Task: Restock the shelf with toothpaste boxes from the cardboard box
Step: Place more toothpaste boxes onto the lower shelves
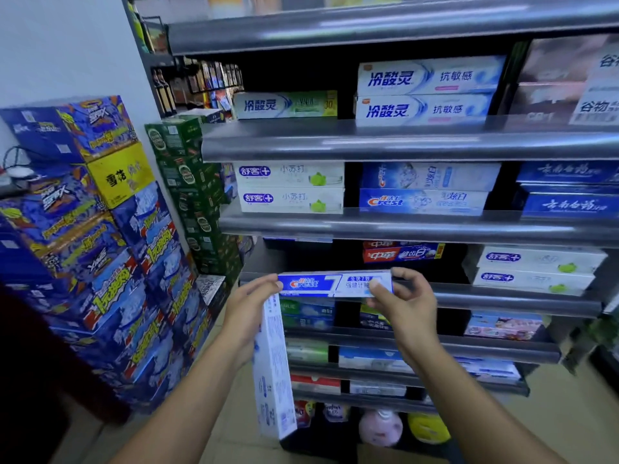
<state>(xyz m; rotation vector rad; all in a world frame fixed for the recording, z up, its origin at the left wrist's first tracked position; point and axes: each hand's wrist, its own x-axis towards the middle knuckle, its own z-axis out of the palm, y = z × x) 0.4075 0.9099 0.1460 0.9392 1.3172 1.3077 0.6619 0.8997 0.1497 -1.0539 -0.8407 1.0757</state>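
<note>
Well, the grey shelf unit (402,142) fills twelve to three o'clock, its tiers lined with toothpaste packs (425,92). At nine o'clock, stacked blue drink cartons (83,246) and green ones (194,195) stand against a white wall (50,45). Pale floor tiles (552,413) show at four o'clock. A blue-and-white Crest box (335,284) lies level before a shelf lip, with red packs (402,253) at its one o'clock. The right hand (405,296) pinches its right end. The left hand (249,316) touches the other end while gripping a second box (273,363), which hangs upright.
</note>
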